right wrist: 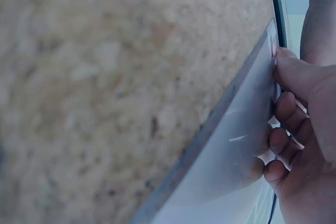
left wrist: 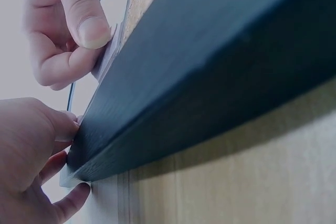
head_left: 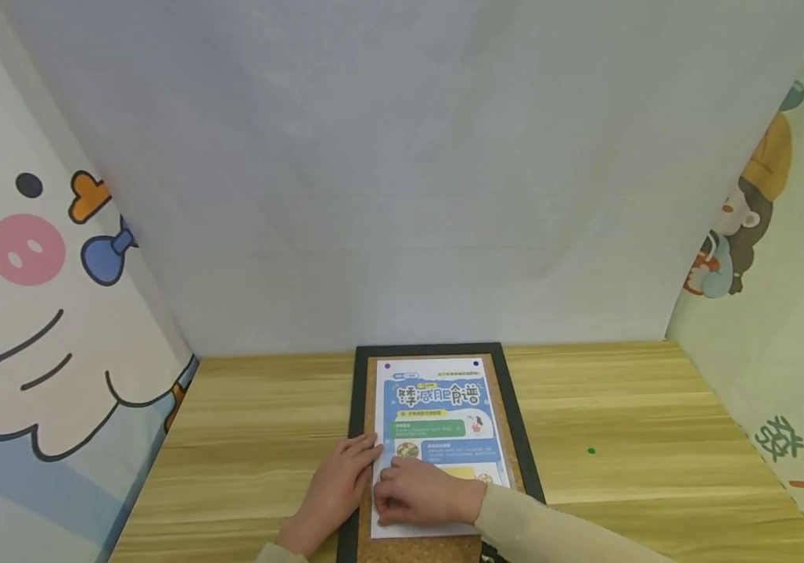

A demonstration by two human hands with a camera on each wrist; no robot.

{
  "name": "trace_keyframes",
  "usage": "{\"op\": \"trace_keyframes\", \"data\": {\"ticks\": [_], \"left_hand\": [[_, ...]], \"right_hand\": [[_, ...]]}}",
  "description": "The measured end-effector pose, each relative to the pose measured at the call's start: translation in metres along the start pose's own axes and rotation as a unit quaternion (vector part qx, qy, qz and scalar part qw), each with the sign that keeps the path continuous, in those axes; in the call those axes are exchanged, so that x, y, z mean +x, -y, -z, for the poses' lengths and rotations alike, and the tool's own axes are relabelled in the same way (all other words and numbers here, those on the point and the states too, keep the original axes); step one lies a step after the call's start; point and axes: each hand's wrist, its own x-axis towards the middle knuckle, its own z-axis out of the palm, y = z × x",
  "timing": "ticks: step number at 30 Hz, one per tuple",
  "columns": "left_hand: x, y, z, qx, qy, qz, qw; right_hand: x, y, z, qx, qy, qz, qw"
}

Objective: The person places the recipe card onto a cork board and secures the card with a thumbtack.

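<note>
A printed poster (head_left: 437, 438) with blue, green and yellow panels lies on a black-framed cork board (head_left: 398, 551). Its top corners carry a purple pin (head_left: 387, 366) and a dark blue pin (head_left: 475, 363). My left hand (head_left: 335, 485) rests along the board's left side, its fingertips at the black frame (left wrist: 131, 98) and the poster's edge. Over the poster's lower left part is my right hand (head_left: 426, 493), fingers curled. In the right wrist view its thumb (right wrist: 296, 74) presses the poster's corner, where a small pinkish spot shows at the thumb tip.
On the wooden table (head_left: 620, 407), right of the board, lies a small green pin (head_left: 591, 450). A dark object (head_left: 489, 551) shows partly at the board's lower right, beneath the sleeve. A pale curtain (head_left: 409, 180) stands behind, with cartoon-printed panels on both sides.
</note>
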Motion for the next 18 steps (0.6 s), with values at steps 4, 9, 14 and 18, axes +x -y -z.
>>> {"op": "trace_keyframes", "data": {"ticks": [4, 9, 14, 18], "left_hand": [[0.000, 0.000, 0.000, 0.004, 0.000, 0.001, 1.0000], [-0.001, -0.001, 0.000, 0.007, -0.001, 0.000, 1.0000], [-0.001, -0.001, -0.001, 0.003, 0.000, 0.004, 1.0000], [-0.001, 0.000, -0.001, 0.003, -0.002, 0.001, 1.0000]], "right_hand": [[-0.001, -0.002, 0.001, 0.033, 0.006, -0.009, 0.9994], [-0.002, -0.003, 0.001, 0.054, 0.014, -0.020, 0.9982], [-0.008, -0.005, 0.006, 0.107, 0.016, -0.052, 0.9927], [-0.019, -0.009, 0.012, 0.139, 0.006, -0.083, 0.9868]]}}
